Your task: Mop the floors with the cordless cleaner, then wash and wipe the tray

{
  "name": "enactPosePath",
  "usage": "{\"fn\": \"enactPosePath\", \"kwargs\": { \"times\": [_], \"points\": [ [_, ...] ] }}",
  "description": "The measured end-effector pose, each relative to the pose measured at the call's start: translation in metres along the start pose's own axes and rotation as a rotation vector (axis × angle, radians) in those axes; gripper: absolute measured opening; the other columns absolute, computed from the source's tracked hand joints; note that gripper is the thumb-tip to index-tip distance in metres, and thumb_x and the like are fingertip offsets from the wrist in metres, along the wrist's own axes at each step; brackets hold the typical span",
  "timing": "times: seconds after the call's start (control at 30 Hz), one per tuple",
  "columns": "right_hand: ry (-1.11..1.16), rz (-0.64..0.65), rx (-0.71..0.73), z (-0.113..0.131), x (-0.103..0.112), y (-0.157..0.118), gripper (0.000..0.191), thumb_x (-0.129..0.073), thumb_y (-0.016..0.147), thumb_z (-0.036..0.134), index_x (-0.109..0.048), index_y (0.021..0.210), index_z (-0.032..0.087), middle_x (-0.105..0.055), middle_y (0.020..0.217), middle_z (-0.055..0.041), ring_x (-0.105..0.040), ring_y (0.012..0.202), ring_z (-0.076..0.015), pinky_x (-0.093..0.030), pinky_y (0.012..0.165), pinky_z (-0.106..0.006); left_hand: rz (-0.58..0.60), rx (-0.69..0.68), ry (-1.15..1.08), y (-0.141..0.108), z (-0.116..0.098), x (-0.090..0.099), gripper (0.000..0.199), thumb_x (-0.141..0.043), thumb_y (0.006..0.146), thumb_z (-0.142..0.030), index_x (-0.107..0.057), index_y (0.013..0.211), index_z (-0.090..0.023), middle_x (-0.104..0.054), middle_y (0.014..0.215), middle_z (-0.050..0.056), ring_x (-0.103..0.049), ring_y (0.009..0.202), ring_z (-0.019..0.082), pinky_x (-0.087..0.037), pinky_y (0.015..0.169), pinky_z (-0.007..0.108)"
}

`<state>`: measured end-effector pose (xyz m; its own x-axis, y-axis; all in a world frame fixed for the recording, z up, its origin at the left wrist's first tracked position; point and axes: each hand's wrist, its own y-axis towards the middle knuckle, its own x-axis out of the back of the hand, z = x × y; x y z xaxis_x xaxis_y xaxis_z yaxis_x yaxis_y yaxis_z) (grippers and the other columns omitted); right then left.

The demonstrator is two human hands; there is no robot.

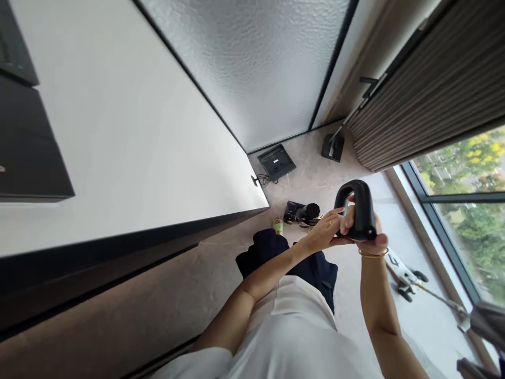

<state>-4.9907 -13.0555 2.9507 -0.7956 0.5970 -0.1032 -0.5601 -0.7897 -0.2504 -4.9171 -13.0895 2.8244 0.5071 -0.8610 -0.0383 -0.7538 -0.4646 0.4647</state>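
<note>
A black loop-shaped handle (366,210) of an upright floor washer is raised in front of me, right of the middle. My right hand (373,234), with a gold bangle at the wrist, is closed around it, and some of its fingers show inside the loop. My left hand (326,231) is at the loop's left side, its fingers around the lower left part. Down by my feet stands the washer's floor head (294,212), with a round black body part (313,211) above it. The shaft between handle and head is mostly hidden by my hands.
A black base tray (276,162) with a coiled cable (265,180) lies by the white panel (138,116). Beyond are a dustpan (332,148) and a curtain (426,95). A white wheeled scooter-like thing (402,271) is by the window at right.
</note>
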Motion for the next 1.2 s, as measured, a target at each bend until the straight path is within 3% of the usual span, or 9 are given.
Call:
{"fn": "enactPosePath", "kwargs": {
  "times": [0.13,0.23,0.37,0.5,0.6,0.8,0.9,1.0,1.2],
  "points": [
    [-0.03,0.108,0.074,0.053,0.007,0.065,0.079,-0.066,0.045,0.083,-0.061,0.101,0.027,-0.045,0.058,0.0022,-0.056,0.055,-0.0197,-0.049,0.049,-0.034,-0.064,-0.019,0.067,0.082,-0.005,0.013,0.042,-0.057,0.082,-0.06,-0.053,0.091,-0.02,-0.063,0.096,0.01,-0.058,0.108,0.026,-0.043,0.099,0.049],
    [-0.096,0.225,0.077,0.089,0.002,0.108,0.076,-0.06,0.051,0.085,-0.063,0.102,0.029,-0.045,0.057,0.0011,-0.055,0.054,-0.0203,-0.048,0.048,-0.035,-0.19,-0.049,0.104,0.13,-0.006,0.024,0.042,-0.058,0.08,-0.062,-0.052,0.09,-0.021,-0.06,0.091,0.008,-0.058,0.102,0.025,-0.043,0.099,0.047],
    [-0.231,0.389,-0.015,0.114,-0.014,0.164,0.069,-0.048,0.061,0.084,-0.063,0.101,0.03,-0.044,0.055,0.0007,-0.054,0.051,-0.0199,-0.047,0.048,-0.036,-0.388,-0.008,0.19,0.171,0.015,0.045,0.041,-0.063,0.076,-0.062,-0.053,0.087,-0.023,-0.057,0.086,0.005,-0.057,0.094,0.024,-0.044,0.096,0.048],
    [-0.184,0.586,-0.073,0.124,-0.043,0.204,0.053,-0.053,0.069,0.069,-0.06,0.104,0.03,-0.044,0.056,0.0019,-0.049,0.047,-0.0176,-0.045,0.047,-0.036,-0.476,0.077,0.346,0.191,0.029,0.075,0.043,-0.064,0.076,-0.061,-0.054,0.091,-0.022,-0.06,0.095,0.008,-0.057,0.104,0.027,-0.043,0.099,0.05],
    [-0.124,0.752,-0.091,0.147,-0.089,0.181,0.049,-0.06,0.066,0.057,-0.059,0.108,0.031,-0.045,0.057,0.0027,-0.044,0.042,-0.0162,-0.044,0.046,-0.036,-0.527,0.051,0.468,0.181,-0.01,0.101,0.042,-0.065,0.077,-0.057,-0.055,0.094,-0.021,-0.06,0.101,0.01,-0.054,0.111,0.028,-0.04,0.103,0.049],
    [-0.118,0.858,-0.056,0.234,-0.207,0.031,0.05,-0.06,0.065,0.043,-0.059,0.113,0.031,-0.045,0.055,0.0037,-0.041,0.04,-0.0157,-0.035,0.037,-0.032,-0.585,-0.047,0.59,0.12,-0.187,0.143,0.035,-0.066,0.079,-0.05,-0.057,0.089,-0.018,-0.061,0.101,0.011,-0.055,0.11,0.025,-0.04,0.104,0.046],
    [-0.113,0.86,-0.063,0.258,-0.245,-0.014,0.047,-0.057,0.065,0.039,-0.058,0.111,0.032,-0.045,0.056,0.0039,-0.042,0.041,-0.015,-0.033,0.039,-0.03,-0.604,-0.038,0.574,0.099,-0.239,0.159,0.036,-0.066,0.079,-0.05,-0.057,0.094,-0.018,-0.061,0.105,0.012,-0.054,0.112,0.026,-0.04,0.103,0.048],
    [-0.154,0.846,-0.063,0.261,-0.267,-0.012,0.044,-0.056,0.065,0.038,-0.057,0.109,0.033,-0.043,0.056,0.0046,-0.041,0.043,-0.0148,-0.035,0.044,-0.031,-0.651,0.0,0.534,0.095,-0.244,0.178,0.037,-0.067,0.079,-0.049,-0.057,0.097,-0.018,-0.061,0.107,0.013,-0.054,0.113,0.027,-0.04,0.103,0.049],
    [-0.285,0.879,-0.053,0.243,-0.303,0.045,0.039,-0.051,0.066,0.044,-0.058,0.102,0.028,-0.039,0.056,0.0047,-0.039,0.044,-0.014,-0.039,0.051,-0.033,-0.87,-0.008,0.466,0.108,-0.21,0.223,0.036,-0.066,0.081,-0.047,-0.058,0.099,-0.017,-0.06,0.106,0.013,-0.056,0.109,0.027,-0.046,0.097,0.043]
  ]
}}
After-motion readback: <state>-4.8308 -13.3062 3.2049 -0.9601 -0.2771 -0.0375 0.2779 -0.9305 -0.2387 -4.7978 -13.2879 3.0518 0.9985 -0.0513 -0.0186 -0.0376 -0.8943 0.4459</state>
